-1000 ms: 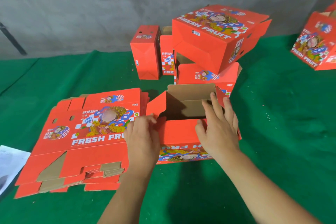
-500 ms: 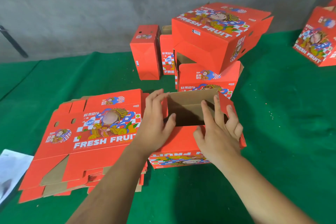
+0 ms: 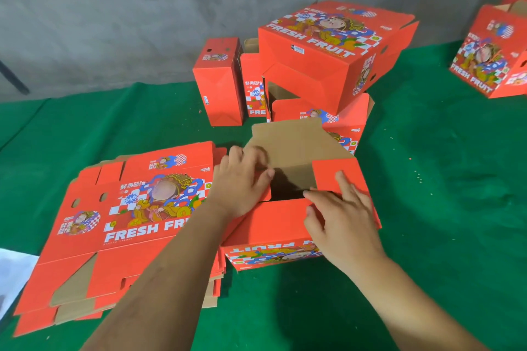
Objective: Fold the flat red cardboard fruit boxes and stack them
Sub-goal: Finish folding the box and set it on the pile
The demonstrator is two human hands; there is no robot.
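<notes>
A half-folded red fruit box (image 3: pixel 281 226) stands in front of me on the green cloth, its brown far flap raised and a dark gap open in the middle. My left hand (image 3: pixel 242 179) presses the left side flap down and inward with its fingers. My right hand (image 3: pixel 340 215) lies with straight fingers on the right and near flaps, pushing them flat. To the left lies a stack of flat red box blanks (image 3: pixel 128 222) printed "FRESH FRUIT". Behind the box stand folded boxes, one large box (image 3: pixel 328 51) resting tilted on top of another (image 3: pixel 336 120).
A narrow upright red box (image 3: pixel 219 82) stands at the back left of the pile. Another folded box (image 3: pixel 493 57) sits at the far right edge. A white sheet (image 3: pixel 14 273) lies at the left edge. A grey wall (image 3: pixel 114 14) backs the green cloth.
The box's side flaps have come down over the opening. My left hand moved from the near flap to the left side flap, and my right hand flattened onto the right flap.
</notes>
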